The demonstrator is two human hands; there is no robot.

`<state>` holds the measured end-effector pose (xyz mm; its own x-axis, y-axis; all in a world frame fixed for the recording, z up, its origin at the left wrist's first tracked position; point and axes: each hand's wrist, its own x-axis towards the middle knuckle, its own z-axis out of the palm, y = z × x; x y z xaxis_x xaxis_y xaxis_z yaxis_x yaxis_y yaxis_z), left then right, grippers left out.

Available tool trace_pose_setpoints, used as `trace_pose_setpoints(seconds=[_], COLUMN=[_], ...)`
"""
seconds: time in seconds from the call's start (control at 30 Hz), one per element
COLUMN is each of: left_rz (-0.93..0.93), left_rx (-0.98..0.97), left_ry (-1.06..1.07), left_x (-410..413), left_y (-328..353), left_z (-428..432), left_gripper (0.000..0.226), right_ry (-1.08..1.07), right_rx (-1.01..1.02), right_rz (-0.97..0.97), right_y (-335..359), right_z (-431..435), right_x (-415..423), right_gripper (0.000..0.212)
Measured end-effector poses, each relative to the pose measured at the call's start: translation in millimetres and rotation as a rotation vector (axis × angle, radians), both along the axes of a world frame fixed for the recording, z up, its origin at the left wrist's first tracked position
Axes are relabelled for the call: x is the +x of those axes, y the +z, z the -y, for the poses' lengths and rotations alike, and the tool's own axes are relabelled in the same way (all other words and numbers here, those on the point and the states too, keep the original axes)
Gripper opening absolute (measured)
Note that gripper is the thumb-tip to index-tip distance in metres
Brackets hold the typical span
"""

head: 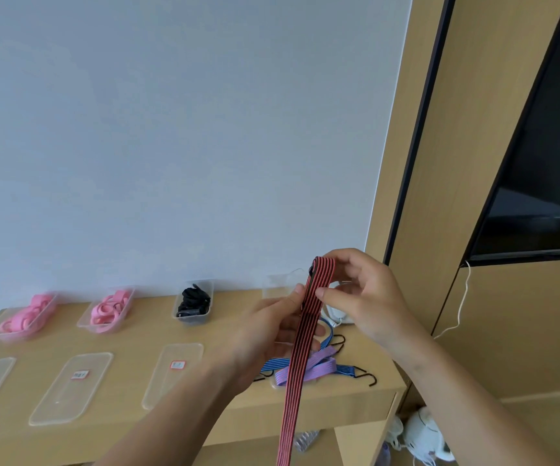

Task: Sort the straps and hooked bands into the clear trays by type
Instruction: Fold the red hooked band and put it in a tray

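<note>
Both hands hold a red band with black stripes (297, 364) above the wooden table (130, 435). My right hand (362, 294) pinches its folded top end. My left hand (271, 331) grips it just below, and the rest hangs down past the table's front edge. Under my hands lie a purple band (319, 364) and blue bands with black hooks (352, 369). Along the wall stand two clear trays with pink straps (27, 317) (108, 311), one tray with black straps (193, 302), and a clear tray (276, 285) partly hidden by my hands.
Three clear lids (71, 388) with small labels lie flat in front of the trays. A white device (337, 314) with a cable sits at the table's right end. A dark screen (547, 163) hangs on the wooden wall to the right. White items (423, 435) lie on the floor.
</note>
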<state>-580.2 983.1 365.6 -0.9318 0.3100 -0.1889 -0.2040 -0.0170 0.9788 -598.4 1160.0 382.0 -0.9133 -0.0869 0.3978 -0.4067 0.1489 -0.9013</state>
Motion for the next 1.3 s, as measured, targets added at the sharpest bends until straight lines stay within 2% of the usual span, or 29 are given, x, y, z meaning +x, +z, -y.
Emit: trace_pose_setpoints(seconds=[0.17, 0.33, 0.47, 0.57, 0.67, 0.83, 0.97, 1.0, 1.07, 1.13, 1.3], left_rz=[0.061, 0.121, 0.140, 0.125, 0.100, 0.020, -0.026, -0.041, -0.069, -0.082, -0.047], left_rx=[-0.005, -0.037, 0.111, 0.188, 0.227, 0.268, 0.270, 0.266, 0.256, 0.248, 0.271], left_ry=[-0.010, -0.013, 0.065, 0.102, 0.144, 0.163, 0.123, 0.111, 0.078, 0.043, 0.002], left_x=[0.8, 1.4, 0.3, -2.0, -2.8, -4.5, -3.0, -2.3, -0.8, 0.9, 1.9], left_y=[-0.7, 1.3, 1.5, 3.5, 6.2, 6.0, 6.4, 6.7, 7.0, 8.1, 6.7], left_z=[-3.1, -4.5, -4.8, -4.8, -4.4, 1.5, 4.2, 3.6, 2.4, 1.5, 3.2], left_gripper=[0.062, 0.073, 0.061, 0.047, 0.041, 0.034, 0.028, 0.028, 0.028, 0.025, 0.028], right_ry=[-0.056, -0.135, -0.182, -0.164, -0.150, -0.069, -0.119, -0.158, -0.197, -0.157, -0.094], right_rx=[0.070, 0.241, 0.398, 0.450, 0.497, 0.546, 0.333, 0.283, 0.222, 0.186, 0.187], right_rz=[-0.105, -0.333, -0.563, -0.664, -0.738, -0.669, -0.596, -0.565, -0.426, -0.272, -0.227], right_y=[-0.4, -6.4, -15.8, -25.5, -31.9, -39.1, -36.1, -33.7, -29.3, -29.3, -32.3], right_z=[-0.4, 6.0, 5.4, 6.1, 7.7, 4.8, 6.3, 7.0, 8.7, 9.9, 7.7], right_x=[4.0, 10.5, 13.2, 13.0, 13.7, 19.5, 23.2, 22.7, 20.8, 19.8, 22.2], right_gripper=[0.042, 0.039, 0.036, 0.045, 0.041, 0.027, 0.016, 0.018, 0.034, 0.049, 0.051])
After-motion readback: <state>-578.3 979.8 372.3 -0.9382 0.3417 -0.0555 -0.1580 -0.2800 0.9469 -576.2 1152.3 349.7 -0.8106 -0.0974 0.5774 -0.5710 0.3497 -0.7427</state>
